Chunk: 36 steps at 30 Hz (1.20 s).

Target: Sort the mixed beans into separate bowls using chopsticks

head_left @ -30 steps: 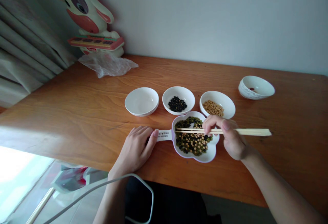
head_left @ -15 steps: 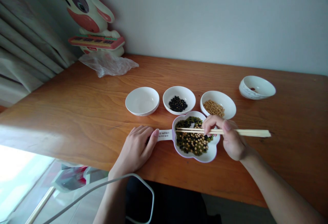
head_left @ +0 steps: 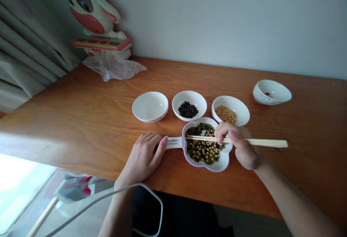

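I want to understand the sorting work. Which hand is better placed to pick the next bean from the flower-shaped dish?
Probably the right hand: it holds the chopsticks over the mixed beans. The left hand lies flat at the dish handle.

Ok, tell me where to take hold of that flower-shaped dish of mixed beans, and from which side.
Grip the flower-shaped dish by its flat white handle tab, coming from the left. The tab juts level toward the left hand, whose fingers already rest at it. The lobed rim is probably awkward to pinch, and the right hand with chopsticks occupies the right side.
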{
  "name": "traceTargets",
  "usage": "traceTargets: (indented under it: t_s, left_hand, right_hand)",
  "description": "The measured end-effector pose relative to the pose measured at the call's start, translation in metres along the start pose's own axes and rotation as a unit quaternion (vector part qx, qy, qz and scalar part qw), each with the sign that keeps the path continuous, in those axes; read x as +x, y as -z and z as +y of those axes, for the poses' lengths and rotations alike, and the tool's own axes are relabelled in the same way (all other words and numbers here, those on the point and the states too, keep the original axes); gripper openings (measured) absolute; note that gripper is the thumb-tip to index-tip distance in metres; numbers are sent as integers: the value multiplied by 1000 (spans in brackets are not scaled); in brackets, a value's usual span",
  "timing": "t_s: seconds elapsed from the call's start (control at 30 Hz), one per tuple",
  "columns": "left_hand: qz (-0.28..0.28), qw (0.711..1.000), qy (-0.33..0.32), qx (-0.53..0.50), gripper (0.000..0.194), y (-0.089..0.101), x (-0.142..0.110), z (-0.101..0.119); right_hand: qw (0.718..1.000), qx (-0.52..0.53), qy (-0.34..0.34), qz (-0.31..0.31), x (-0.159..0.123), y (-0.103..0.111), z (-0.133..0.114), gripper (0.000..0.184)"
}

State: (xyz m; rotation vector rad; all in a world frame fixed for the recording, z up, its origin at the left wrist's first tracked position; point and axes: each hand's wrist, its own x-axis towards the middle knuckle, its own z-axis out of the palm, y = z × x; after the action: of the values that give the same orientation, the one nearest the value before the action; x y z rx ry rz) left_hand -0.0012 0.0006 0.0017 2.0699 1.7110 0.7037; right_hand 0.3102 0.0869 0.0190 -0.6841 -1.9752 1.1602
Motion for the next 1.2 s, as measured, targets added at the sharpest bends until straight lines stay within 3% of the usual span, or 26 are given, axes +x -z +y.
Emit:
traceTargets:
  t_s: [0.13,0.5,1.2]
  left_hand:
    - [-4,1000,2,-6,39,0,0,0]
    - [-8,1000,3,-8,38,0,0,0]
    - [-8,1000,-5,-11,38,0,0,-2]
  right_hand:
    - [1000,-5,-11,-10,1,1,-1,39]
    - [998,21,-56,-4,-2,0,3,70]
    - [999,-29,-19,7,-4,0,3,63]
